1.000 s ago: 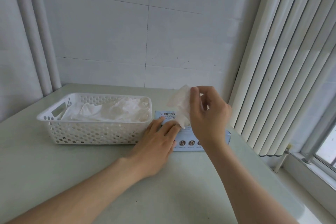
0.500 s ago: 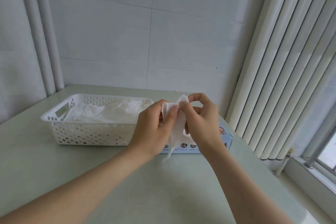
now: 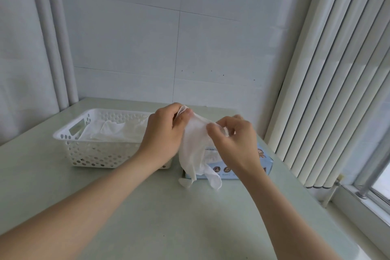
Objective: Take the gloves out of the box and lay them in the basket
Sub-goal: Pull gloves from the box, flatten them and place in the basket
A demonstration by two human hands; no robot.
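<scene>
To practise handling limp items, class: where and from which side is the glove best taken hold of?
Pinch the glove at its top edge, from above, at both corners, as the left hand and right hand do; being limp, it hangs flat below.

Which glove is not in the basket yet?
The glove pinched by left hand and right hand, dangling before the box. The other gloves lie in the basket.

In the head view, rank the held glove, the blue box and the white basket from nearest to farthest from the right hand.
1. held glove, pinched by the right hand itself.
2. blue box, just beneath it.
3. white basket, off to the left.
</scene>
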